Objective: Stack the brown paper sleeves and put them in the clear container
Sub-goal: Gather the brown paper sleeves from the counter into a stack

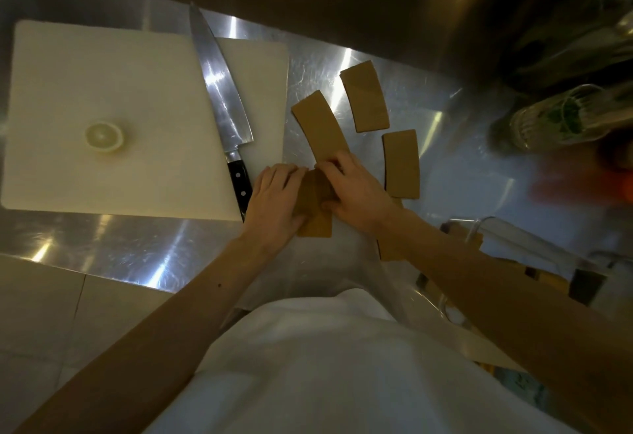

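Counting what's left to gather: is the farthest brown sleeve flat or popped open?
Flat. The farthest sleeve lies pressed flat on the steel counter, alone.

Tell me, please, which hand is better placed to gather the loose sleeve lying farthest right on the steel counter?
The right hand, probably. It lies beside that sleeve, nearly touching it, while the left hand sits farther away, pressing on the stack of sleeves near the knife handle.
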